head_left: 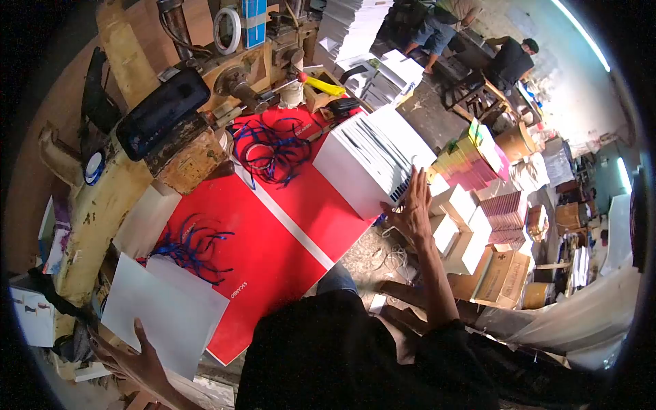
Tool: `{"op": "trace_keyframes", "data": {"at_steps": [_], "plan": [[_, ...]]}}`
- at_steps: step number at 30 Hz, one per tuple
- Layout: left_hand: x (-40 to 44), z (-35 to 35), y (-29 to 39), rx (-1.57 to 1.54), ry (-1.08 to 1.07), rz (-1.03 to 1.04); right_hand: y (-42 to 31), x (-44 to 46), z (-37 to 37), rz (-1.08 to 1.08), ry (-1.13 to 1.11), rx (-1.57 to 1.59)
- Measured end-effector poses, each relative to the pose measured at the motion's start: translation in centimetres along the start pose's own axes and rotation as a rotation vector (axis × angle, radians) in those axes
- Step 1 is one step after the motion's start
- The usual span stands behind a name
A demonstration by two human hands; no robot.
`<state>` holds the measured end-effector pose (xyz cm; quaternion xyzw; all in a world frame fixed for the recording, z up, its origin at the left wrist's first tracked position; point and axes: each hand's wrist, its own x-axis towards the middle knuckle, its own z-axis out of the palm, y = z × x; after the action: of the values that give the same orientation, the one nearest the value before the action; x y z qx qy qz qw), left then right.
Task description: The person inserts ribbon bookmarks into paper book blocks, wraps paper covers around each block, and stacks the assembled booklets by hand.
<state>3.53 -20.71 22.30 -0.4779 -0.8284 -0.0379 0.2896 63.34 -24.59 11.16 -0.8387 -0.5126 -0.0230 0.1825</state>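
Note:
My left hand (137, 362) is at the lower left, fingers spread, against the edge of a white sheet or cover (160, 314) lying on the red board's near-left corner. My right hand (412, 215) is at the near right corner of a stack of white book blocks (369, 160), its fingers stretched out and touching the stack. Beneath both lies the red board (273, 232) with a white strip across it. Two tangles of blue ribbon (273, 150) rest on it, the nearer ribbon bunch (195, 249) coming from beside the white pile.
A wooden block (184, 154) with a black tray (164, 113) borders the left. A yellow-handled tool (324, 85) lies at the back. Right of me are a cardboard box (492, 277) and stacked maroon books (504, 215). Two people work in the background.

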Motion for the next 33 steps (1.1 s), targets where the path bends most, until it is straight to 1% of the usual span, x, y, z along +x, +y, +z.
{"op": "trace_keyframes", "data": {"at_steps": [2,3,4,5,6,8,9,10,11,12,13,14,16,17,18,19,20,21,22,23,25,27,28,30,31,32,33], "plan": [[0.0,-3.5,3.2,-0.522,0.166,0.289,0.5,0.4,-0.4,0.008,0.019,-0.021],[-0.3,-6.0,5.5,-0.779,0.075,0.338,1.5,0.6,-0.1,0.003,0.024,0.122],[-0.9,-7.2,7.9,-0.880,0.011,0.387,2.2,0.7,0.1,-0.003,0.032,0.263],[-1.4,-8.5,10.3,-0.981,-0.060,0.431,2.2,0.7,0.3,-0.010,0.061,0.304],[-2.1,-9.4,13.0,-1.157,-0.199,0.454,1.9,0.7,0.2,-0.016,0.064,0.306],[-3.2,-8.7,19.3,-1.208,-0.234,0.767,1.5,0.5,-0.2,0.064,0.101,0.412],[-3.6,-8.5,22.7,-1.215,-0.252,0.921,1.9,0.6,0.5,0.040,0.174,0.445],[-4.1,-8.9,26.6,-1.307,-0.342,1.040,2.4,0.6,1.3,0.017,0.242,0.383],[-4.7,-9.6,30.7,-1.395,-0.442,1.162,2.5,0.4,1.7,0.038,0.266,0.486],[-5.3,-10.0,34.6,-1.374,-0.451,1.282,2.5,0.3,2.1,0.063,0.288,0.591],[-5.9,-10.4,38.2,-1.348,-0.463,1.402,3.5,0.1,3.9,0.037,0.333,0.678],[-6.4,-11.0,41.4,-1.343,-0.467,1.405,3.5,-0.3,4.5,0.119,0.310,0.796],[-7.3,-12.6,46.7,-1.059,-0.340,1.786,3.8,-0.6,5.8,0.085,0.338,0.570],[-7.8,-13.5,48.8,-1.044,-0.357,1.787,3.5,-0.4,6.0,0.229,0.287,0.668],[-8.3,-14.5,50.5,-0.865,-0.232,1.946,2.9,0.0,5.0,0.368,0.203,1.077],[-8.5,-15.1,51.7,-0.669,-0.102,2.095,2.4,0.5,3.9,0.559,0.179,1.468],[-9.0,-15.0,52.9,-0.649,-0.117,2.107,1.6,1.4,2.5,0.762,0.147,1.751],[-9.8,-14.4,54.2,-0.599,-0.153,2.205,1.0,2.0,1.6,0.914,0.113,1.923],[-10.2,-14.6,54.9,-0.551,-0.193,2.295,0.8,2.2,1.3,0.949,0.084,1.998],[-10.4,-14.6,55.1,-0.519,-0.188,2.306,0.9,2.1,1.1,0.961,0.060,2.054],[-10.3,-14.7,55.1,-0.486,-0.225,2.314,1.5,1.7,2.2,0.885,-0.019,2.137],[-10.3,-14.3,54.9,-0.505,-0.239,2.333,1.7,1.9,2.8,1.245,-0.165,2.396],[-10.5,-13.9,54.7,-0.492,-0.248,2.319,1.6,2.0,2.6,1.246,-0.191,2.401],[-10.2,-13.3,54.1,-0.683,-0.328,2.227,1.5,2.6,1.5,1.324,-0.119,2.221],[-9.6,-13.7,53.6,-0.773,-0.411,2.176,1.7,3.0,-0.1,1.052,-0.163,2.016],[-8.9,-13.8,52.5,-0.766,-0.409,2.162,1.9,3.5,-1.7,0.811,-0.163,1.745],[-8.2,-14.3,51.0,-0.920,-0.514,2.001,2.2,3.9,-3.2,0.630,-0.109,1.491]]}}
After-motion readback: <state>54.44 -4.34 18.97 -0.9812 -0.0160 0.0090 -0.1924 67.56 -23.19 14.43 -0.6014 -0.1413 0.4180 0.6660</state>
